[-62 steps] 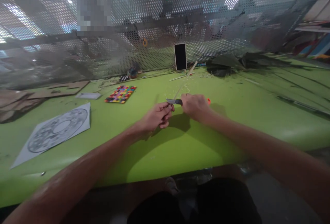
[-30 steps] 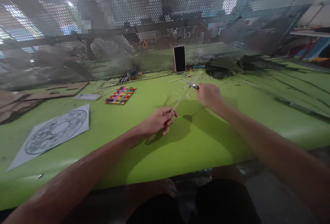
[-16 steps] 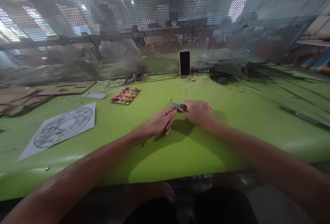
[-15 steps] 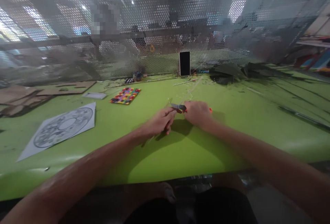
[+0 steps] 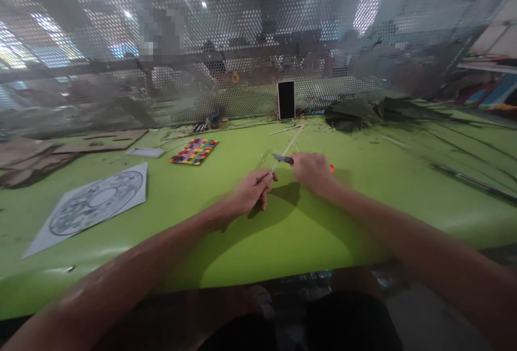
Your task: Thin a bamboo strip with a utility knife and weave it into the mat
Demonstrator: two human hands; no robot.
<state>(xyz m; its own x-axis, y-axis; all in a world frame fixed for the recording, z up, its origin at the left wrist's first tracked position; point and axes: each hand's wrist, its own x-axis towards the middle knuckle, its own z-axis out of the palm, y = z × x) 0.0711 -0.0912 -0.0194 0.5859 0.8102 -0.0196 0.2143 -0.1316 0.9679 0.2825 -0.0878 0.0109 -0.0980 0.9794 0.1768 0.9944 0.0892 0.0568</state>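
My left hand [image 5: 253,189] is closed around a thin pale strip [image 5: 289,145], which slants up and away from the fingers over the table. My right hand [image 5: 313,172] grips a knife [image 5: 283,159] with a short dark blade; an orange bit of the handle shows behind the fist. The blade points left and lies across or just above the strip, close to my left fingertips. Whether it touches the strip I cannot tell. Fine pale shavings [image 5: 266,153] are scattered on the green table [image 5: 258,254] beyond my hands.
A colourful woven square [image 5: 194,152], a white shallow tray [image 5: 144,152] and a paper with a ring drawing [image 5: 99,197] lie left. Cardboard pieces [image 5: 36,152] are farther left. A tablet [image 5: 286,100] stands against the perforated screen [image 5: 181,92]. Dark leaves [image 5: 355,114] lie back right.
The knife has moved slightly away from my left hand along the strip, and the strip's length now shows clearly. My left hand stays closed in about the same place.
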